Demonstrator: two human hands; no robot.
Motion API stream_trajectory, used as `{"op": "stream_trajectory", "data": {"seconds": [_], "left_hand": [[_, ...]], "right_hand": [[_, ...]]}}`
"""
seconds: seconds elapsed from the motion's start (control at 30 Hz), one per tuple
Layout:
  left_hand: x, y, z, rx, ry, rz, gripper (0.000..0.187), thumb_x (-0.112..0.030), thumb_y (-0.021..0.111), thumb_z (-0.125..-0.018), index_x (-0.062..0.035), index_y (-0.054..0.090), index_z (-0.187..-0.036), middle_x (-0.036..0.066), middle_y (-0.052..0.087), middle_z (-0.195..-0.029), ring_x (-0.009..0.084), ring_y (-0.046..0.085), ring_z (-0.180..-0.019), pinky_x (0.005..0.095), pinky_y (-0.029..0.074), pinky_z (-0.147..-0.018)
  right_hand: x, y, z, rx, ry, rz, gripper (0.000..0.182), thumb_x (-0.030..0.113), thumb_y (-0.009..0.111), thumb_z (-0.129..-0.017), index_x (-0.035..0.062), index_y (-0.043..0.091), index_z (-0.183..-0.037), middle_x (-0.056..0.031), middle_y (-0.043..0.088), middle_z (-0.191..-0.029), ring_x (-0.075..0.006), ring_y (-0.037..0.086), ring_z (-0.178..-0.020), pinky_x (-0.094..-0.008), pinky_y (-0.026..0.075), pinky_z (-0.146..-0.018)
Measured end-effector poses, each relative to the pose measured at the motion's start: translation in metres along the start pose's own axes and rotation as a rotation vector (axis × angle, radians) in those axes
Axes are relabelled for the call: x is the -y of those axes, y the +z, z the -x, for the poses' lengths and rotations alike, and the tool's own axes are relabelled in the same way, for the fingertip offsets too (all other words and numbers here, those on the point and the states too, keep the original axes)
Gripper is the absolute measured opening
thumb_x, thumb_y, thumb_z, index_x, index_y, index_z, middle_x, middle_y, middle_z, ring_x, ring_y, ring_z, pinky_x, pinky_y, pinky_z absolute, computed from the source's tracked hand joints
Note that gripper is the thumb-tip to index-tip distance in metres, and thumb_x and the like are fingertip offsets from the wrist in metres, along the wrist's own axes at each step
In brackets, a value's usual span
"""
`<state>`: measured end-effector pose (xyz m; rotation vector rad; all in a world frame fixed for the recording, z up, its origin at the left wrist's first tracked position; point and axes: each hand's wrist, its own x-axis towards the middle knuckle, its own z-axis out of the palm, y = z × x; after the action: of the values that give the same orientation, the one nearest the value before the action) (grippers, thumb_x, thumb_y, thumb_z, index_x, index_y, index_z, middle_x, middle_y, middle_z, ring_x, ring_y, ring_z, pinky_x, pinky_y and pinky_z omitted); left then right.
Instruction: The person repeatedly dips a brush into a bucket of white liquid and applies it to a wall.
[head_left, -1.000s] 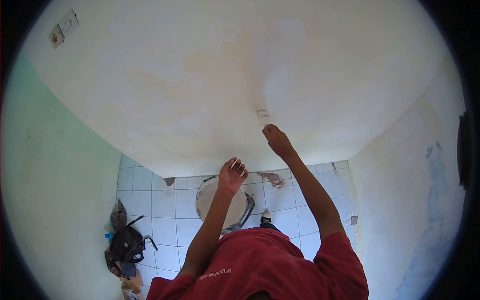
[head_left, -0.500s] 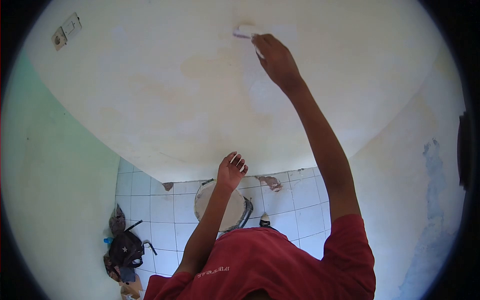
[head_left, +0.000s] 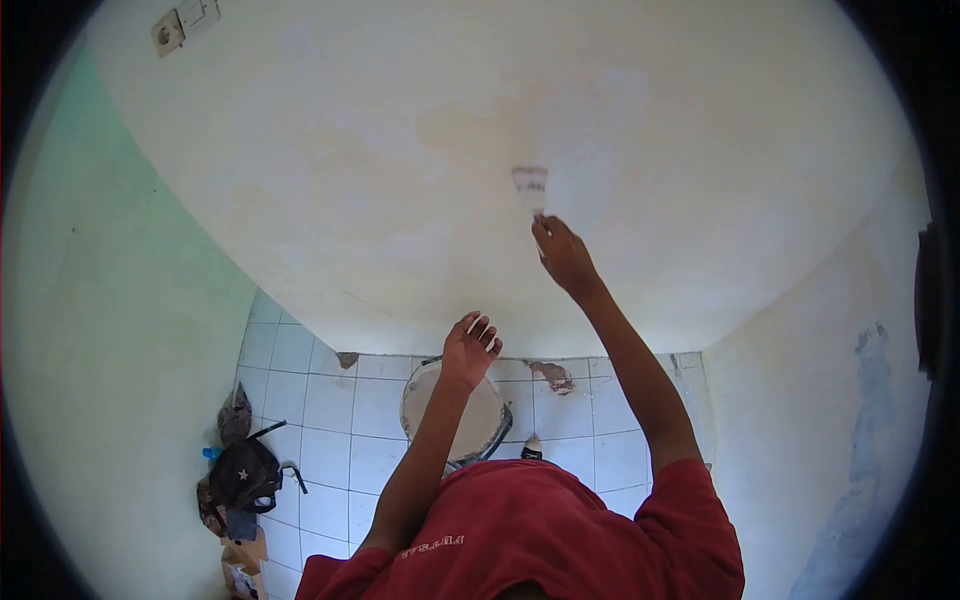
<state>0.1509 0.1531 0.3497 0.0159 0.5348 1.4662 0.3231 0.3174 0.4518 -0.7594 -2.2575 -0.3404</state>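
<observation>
My right hand is closed around the handle of a flat paint brush, whose wide bristle end lies against the cream wall. Beside the brush, a whiter patch shows on the wall. My left hand is raised near the foot of the wall with its fingers apart, and nothing is in it. Below that hand stands a round bucket with a pale top surface, partly hidden by my left forearm.
White floor tiles run along the wall. A black backpack and an open cardboard box lie at the lower left. A socket and switch are at the upper left. Blue patches mark the right wall.
My right hand has moved down the wall with the brush, which now points upward instead of to the left. The view has shifted slightly. My left hand is still open above the bucket.
</observation>
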Motion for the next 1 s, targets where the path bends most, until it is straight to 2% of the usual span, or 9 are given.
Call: {"op": "stream_trajectory", "data": {"seconds": [0.13, 0.27, 0.4, 0.47, 0.57, 0.67, 0.77, 0.93, 1.0], "left_hand": [[-0.007, 0.002, 0.001, 0.000, 0.021, 0.007, 0.015, -0.021, 0.051, -0.094, -0.0135, 0.058, -0.105, 0.001, 0.060, -0.093, 0.0180, 0.057, -0.086, 0.0392, 0.047, -0.079], [-0.003, 0.004, -0.001, 0.023, 0.009, 0.009, 0.012, -0.022, 0.056, -0.092, -0.0146, 0.060, -0.100, -0.001, 0.062, -0.090, 0.0170, 0.058, -0.085, 0.0381, 0.047, -0.077], [0.002, 0.010, -0.003, 0.014, -0.003, 0.026, 0.015, -0.021, 0.052, -0.093, -0.0137, 0.058, -0.104, 0.001, 0.060, -0.093, 0.0177, 0.057, -0.086, 0.0391, 0.047, -0.078], [0.005, 0.007, -0.002, -0.002, -0.005, 0.037, 0.014, -0.021, 0.052, -0.093, -0.0137, 0.058, -0.104, 0.001, 0.060, -0.093, 0.0178, 0.057, -0.086, 0.0392, 0.047, -0.078], [0.007, -0.003, -0.002, 0.011, -0.010, 0.045, 0.014, -0.021, 0.052, -0.092, -0.0138, 0.058, -0.103, 0.001, 0.060, -0.093, 0.0182, 0.057, -0.086, 0.0391, 0.047, -0.078], [0.007, -0.004, 0.000, -0.022, 0.007, 0.065, 0.013, -0.020, 0.052, -0.092, -0.0139, 0.058, -0.101, 0.000, 0.060, -0.092, 0.0180, 0.057, -0.086, 0.0390, 0.048, -0.078], [0.006, -0.005, 0.000, 0.006, 0.013, 0.097, 0.012, -0.020, 0.056, -0.091, -0.0145, 0.060, -0.101, -0.001, 0.062, -0.091, 0.0170, 0.057, -0.085, 0.0383, 0.047, -0.078], [0.010, 0.001, -0.002, 0.007, 0.016, 0.074, 0.011, -0.020, 0.056, -0.091, -0.0144, 0.060, -0.100, -0.001, 0.062, -0.089, 0.0163, 0.058, -0.085, 0.0380, 0.047, -0.077], [0.015, 0.005, -0.005, 0.013, 0.006, 0.063, 0.011, -0.019, 0.057, -0.091, -0.0144, 0.060, -0.100, -0.001, 0.062, -0.089, 0.0164, 0.058, -0.085, 0.0381, 0.047, -0.077]], "right_hand": [[0.006, -0.008, -0.010, 0.044, 0.018, -0.074, 0.028, -0.005, 0.055, -0.079, -0.0025, 0.057, -0.107, -0.0188, 0.061, -0.104, -0.0313, 0.062, -0.101, -0.0384, 0.056, -0.080], [-0.028, -0.047, -0.094, -0.311, -0.189, 0.071, 0.030, -0.001, 0.058, -0.081, -0.0013, 0.057, -0.110, -0.0175, 0.061, -0.104, -0.0328, 0.062, -0.098, -0.0389, 0.055, -0.080], [-0.010, -0.126, -0.158, -0.412, -0.206, 0.063, 0.036, 0.000, 0.061, -0.078, -0.0021, 0.055, -0.114, -0.0172, 0.061, -0.102, -0.0340, 0.061, -0.099, -0.0403, 0.054, -0.081], [-0.007, -0.129, -0.163, -0.470, -0.196, 0.027, 0.038, -0.001, 0.062, -0.077, -0.0024, 0.055, -0.115, -0.0173, 0.061, -0.102, -0.0344, 0.060, -0.100, -0.0407, 0.055, -0.081], [-0.011, -0.105, -0.137, -0.474, -0.187, 0.097, 0.044, -0.002, 0.062, -0.077, -0.0031, 0.053, -0.120, -0.0181, 0.060, -0.103, -0.0341, 0.060, -0.099, -0.0399, 0.055, -0.078], [-0.023, -0.035, -0.072, -0.229, -0.060, 0.138, 0.048, 0.000, 0.061, -0.080, -0.0044, 0.048, -0.127, -0.0186, 0.058, -0.104, -0.0318, 0.061, -0.095, -0.0377, 0.056, -0.074], [-0.020, 0.009, 0.005, -0.085, -0.024, 0.080, 0.036, -0.002, 0.058, -0.079, -0.0045, 0.054, -0.115, -0.0176, 0.057, -0.097, -0.0293, 0.062, -0.089, -0.0359, 0.056, -0.074], [-0.018, 0.011, 0.065, 0.033, 0.048, -0.026, 0.031, -0.003, 0.055, -0.078, -0.0039, 0.055, -0.109, -0.0185, 0.059, -0.098, -0.0308, 0.063, -0.090, -0.0373, 0.057, -0.076], [-0.046, 0.009, 0.060, -0.048, 0.049, 0.068, 0.028, 0.000, 0.055, -0.085, -0.0027, 0.055, -0.112, -0.0174, 0.061, -0.092, -0.0312, 0.062, -0.088, -0.0390, 0.055, -0.073]]}}
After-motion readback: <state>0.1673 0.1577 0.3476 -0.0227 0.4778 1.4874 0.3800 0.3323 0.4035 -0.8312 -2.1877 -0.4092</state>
